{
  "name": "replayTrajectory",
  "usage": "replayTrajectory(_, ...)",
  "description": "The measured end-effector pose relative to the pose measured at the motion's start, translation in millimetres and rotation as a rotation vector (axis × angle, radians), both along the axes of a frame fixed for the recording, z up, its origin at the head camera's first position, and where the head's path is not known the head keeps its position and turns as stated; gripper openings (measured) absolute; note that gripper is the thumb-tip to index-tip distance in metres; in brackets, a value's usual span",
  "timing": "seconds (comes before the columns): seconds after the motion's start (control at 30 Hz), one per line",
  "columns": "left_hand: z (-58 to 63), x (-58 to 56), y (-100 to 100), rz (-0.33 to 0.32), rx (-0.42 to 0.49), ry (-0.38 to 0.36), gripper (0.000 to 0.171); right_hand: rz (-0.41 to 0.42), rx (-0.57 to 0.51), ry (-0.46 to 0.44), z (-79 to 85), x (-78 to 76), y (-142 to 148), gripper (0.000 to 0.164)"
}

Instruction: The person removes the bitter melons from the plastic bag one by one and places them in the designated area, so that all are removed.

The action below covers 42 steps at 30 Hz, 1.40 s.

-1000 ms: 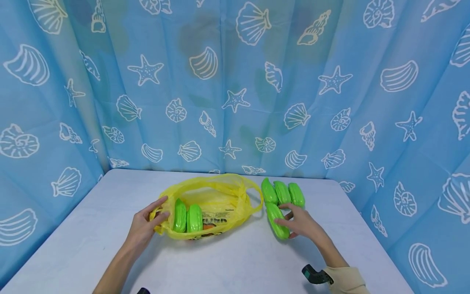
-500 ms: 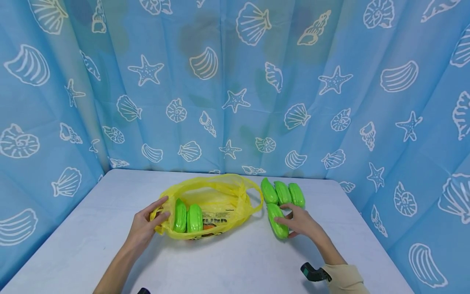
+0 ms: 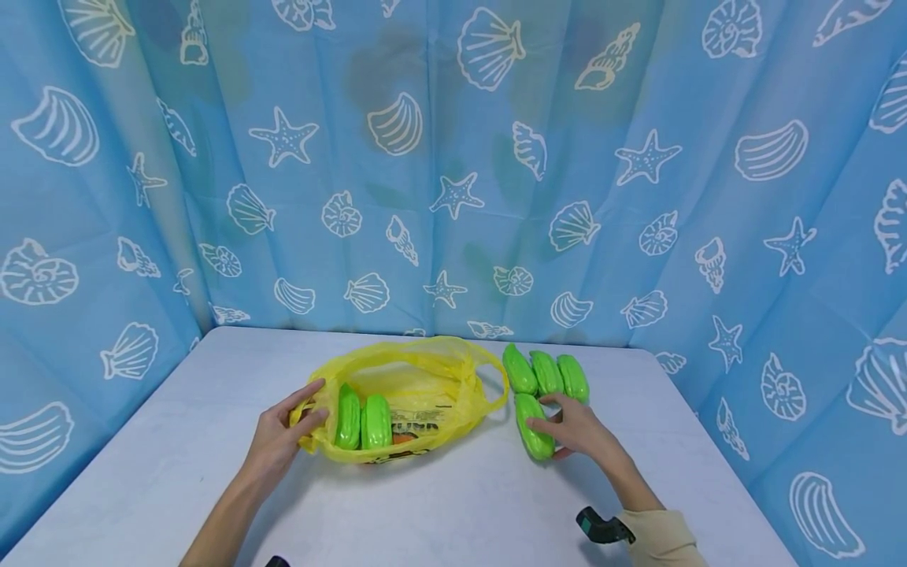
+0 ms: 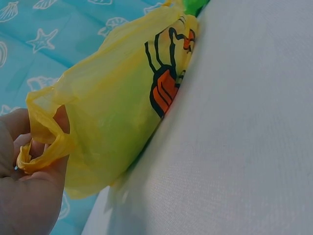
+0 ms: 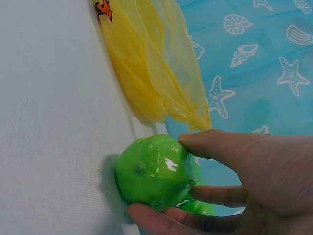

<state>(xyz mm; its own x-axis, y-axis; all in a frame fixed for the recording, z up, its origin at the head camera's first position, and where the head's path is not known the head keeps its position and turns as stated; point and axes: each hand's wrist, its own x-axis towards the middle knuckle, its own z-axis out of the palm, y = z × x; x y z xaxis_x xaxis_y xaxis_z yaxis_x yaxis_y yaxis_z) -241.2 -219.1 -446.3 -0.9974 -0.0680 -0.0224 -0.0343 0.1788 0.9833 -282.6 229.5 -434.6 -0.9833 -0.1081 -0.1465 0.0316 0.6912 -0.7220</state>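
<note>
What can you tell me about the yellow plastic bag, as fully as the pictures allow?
The yellow plastic bag looks thin, crinkled and partly see-through, with a black-and-orange print outside. It sits on the white tabletop, its mouth spread open and a loop handle at its right end. Two glossy green gourd-shaped pieces show inside, side by side toward the left. The left hand holds its left end.

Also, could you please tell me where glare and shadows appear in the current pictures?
Right wrist view: a bright white glare spot on the green item in the right hand, and a soft shadow beside it on the table; left wrist view: a soft shadow along the yellow bag; head view: a faint shadow on the table in front of the bag.
</note>
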Motion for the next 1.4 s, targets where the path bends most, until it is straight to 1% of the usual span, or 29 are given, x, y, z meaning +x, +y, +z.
replayTrajectory(0.33, -0.5, 0.9, 0, -0.002, -0.005, -0.005, 0.060, 0.004, 0.022, -0.027, 2.2, 0.0, 0, 0.070)
replayTrajectory(0.5, -0.8, 0.2, -1, -0.003, -0.006, 0.002, 0.059, 0.007, 0.014, -0.040, 3.3, -0.2, -1, 0.071)
replayTrajectory(0.8, -0.8, 0.9, 0, -0.001, -0.008, 0.001, 0.061, 0.002, 0.017, -0.043, 4.8, 0.8, -2, 0.068)
replayTrajectory(1.0, -0.2, 1.2, 0, 0.002, -0.015, 0.000, 0.060, -0.013, 0.089, -0.020, 12.0, 1.7, -1, 0.064)
replayTrajectory(1.1, -0.4, 1.1, 0, 0.006, -0.021, 0.001, 0.060, -0.006, 0.120, 0.003, 16.3, 1.6, -2, 0.062)
replayTrajectory(1.27, -1.0, 1.0, 0, 0.005, -0.027, 0.003, 0.060, 0.012, 0.141, 0.050, 19.4, 0.6, -2, 0.059)
replayTrajectory(1.4, -0.6, 0.4, 0, 0.003, -0.016, 0.000, 0.060, 0.015, 0.164, 0.070, 21.9, -0.8, -3, 0.058)
